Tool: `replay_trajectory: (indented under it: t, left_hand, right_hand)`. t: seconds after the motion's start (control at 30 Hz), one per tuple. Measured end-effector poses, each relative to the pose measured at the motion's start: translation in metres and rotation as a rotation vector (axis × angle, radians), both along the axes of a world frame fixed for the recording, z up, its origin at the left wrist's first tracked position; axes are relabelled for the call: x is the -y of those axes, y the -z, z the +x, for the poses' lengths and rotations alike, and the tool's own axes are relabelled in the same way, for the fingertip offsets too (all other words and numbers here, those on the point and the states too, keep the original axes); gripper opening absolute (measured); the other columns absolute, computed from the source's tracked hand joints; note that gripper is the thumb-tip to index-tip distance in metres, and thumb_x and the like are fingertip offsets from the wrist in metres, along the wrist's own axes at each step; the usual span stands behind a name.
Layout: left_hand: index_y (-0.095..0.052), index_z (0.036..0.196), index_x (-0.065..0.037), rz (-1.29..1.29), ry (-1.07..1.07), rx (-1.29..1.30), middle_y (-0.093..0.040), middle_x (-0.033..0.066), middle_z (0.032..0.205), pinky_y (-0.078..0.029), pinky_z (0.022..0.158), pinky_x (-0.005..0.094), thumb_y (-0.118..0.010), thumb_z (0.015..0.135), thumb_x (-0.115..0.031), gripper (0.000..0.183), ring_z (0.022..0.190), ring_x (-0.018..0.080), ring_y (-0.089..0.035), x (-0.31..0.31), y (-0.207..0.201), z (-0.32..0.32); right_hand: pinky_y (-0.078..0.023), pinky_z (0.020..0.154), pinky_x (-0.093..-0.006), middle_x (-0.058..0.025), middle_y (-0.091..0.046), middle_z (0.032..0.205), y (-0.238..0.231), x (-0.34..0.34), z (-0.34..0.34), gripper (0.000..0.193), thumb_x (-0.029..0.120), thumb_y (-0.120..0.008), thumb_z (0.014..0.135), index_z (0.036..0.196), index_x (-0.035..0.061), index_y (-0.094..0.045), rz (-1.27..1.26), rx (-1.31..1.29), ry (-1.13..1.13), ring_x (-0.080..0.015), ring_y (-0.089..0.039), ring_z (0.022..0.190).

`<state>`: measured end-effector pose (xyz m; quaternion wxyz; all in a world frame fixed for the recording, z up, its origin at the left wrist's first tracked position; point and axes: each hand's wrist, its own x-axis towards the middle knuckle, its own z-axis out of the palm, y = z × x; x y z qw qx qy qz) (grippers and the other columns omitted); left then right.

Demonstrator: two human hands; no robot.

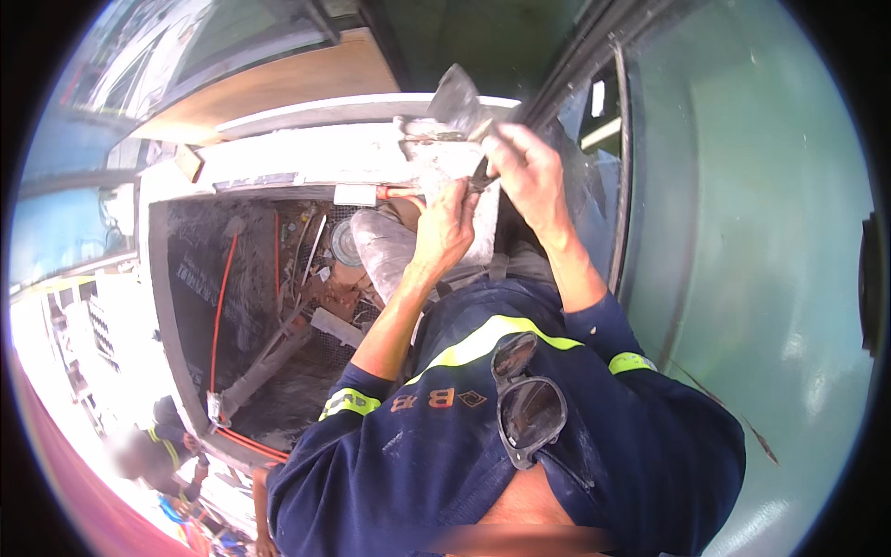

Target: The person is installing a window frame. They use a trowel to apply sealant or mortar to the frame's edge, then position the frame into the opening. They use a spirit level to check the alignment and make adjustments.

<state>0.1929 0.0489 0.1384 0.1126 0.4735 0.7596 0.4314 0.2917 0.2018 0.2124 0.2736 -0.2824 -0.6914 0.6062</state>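
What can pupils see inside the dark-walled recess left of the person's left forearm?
Orange cables and debris show; whatever lies beneath the debris, or behind the left forearm and dusty trouser leg, is hidden.

Flat blade (457,98) at far edge of ledge (325,156) looks metal, dull, smeared. Ledge — chalky white, rough near its right end. Green panel (766,232): smooth, glossy. Sweatshirt (613,427): matt cloth, dusty. Sunglasses (532,415) — glossy, plastic-looking.

Glossy green panel (761,232), dark frame (592,42), bright daylight (139,357)
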Motion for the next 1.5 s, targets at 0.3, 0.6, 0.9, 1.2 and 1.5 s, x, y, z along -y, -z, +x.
replay_trajectory:
  t: [0.3, 0.6, 0.9, 1.2, 1.5]
  left_hand:
    - [-0.062, 0.109, -0.001, -0.303, -0.299, 0.315, -0.072, 0.0157, 0.087, -0.054, 0.072, 0.0416, -0.055, 0.111, -0.019, 0.02, 0.074, 0.0278, -0.068, 0.044, 0.038, -0.038]
    - [-0.064, 0.097, -0.002, -0.41, -0.374, 0.521, -0.058, 0.0032, 0.069, -0.043, 0.057, 0.0308, -0.056, 0.113, -0.025, 0.029, 0.061, 0.0115, -0.055, 0.057, 0.042, -0.034]
    - [-0.063, 0.097, -0.001, -0.478, -0.322, 0.521, -0.059, 0.0037, 0.068, -0.043, 0.057, 0.0306, -0.057, 0.113, -0.027, 0.032, 0.06, 0.0113, -0.055, 0.05, 0.041, -0.026]
    - [-0.064, 0.098, 0.0, -0.473, -0.345, 0.525, -0.058, 0.003, 0.068, -0.042, 0.057, 0.0305, -0.057, 0.114, -0.028, 0.033, 0.06, 0.0109, -0.053, 0.046, 0.038, -0.032]
    - [-0.065, 0.099, -0.001, -0.432, -0.318, 0.505, -0.058, 0.0021, 0.069, -0.041, 0.057, 0.029, -0.059, 0.113, -0.029, 0.032, 0.061, 0.01, -0.053, 0.042, 0.04, -0.03]
  right_hand:
    - [-0.05, 0.066, -0.0266, -0.0041, -0.071, 0.104, 0.224, -0.058, 0.063, 0.037, 0.03, -0.055, 0.113, 0.142, 0.0078, -0.058, -0.415, 0.18, 0.316, -0.0095, -0.061, 0.071]
    - [-0.05, 0.11, -0.0421, -0.0225, -0.068, 0.142, 0.352, -0.042, 0.006, 0.042, 0.017, -0.062, 0.106, 0.147, 0.0093, -0.057, -0.385, 0.265, 0.37, -0.036, -0.064, 0.134]
    - [-0.052, 0.105, -0.0383, -0.0168, -0.073, 0.132, 0.341, -0.035, -0.004, 0.043, 0.011, -0.068, 0.105, 0.147, 0.0117, -0.059, -0.32, 0.248, 0.39, -0.0271, -0.068, 0.123]
    - [-0.055, 0.098, -0.0348, -0.0151, -0.077, 0.122, 0.35, -0.046, 0.009, 0.033, 0.009, -0.073, 0.101, 0.134, 0.0061, -0.07, -0.264, 0.233, 0.293, -0.0231, -0.072, 0.113]
    - [-0.054, 0.101, -0.0373, -0.0129, -0.077, 0.125, 0.319, -0.072, 0.043, 0.033, 0.007, -0.069, 0.101, 0.134, 0.0083, -0.07, -0.141, 0.362, 0.135, -0.0288, -0.072, 0.115]
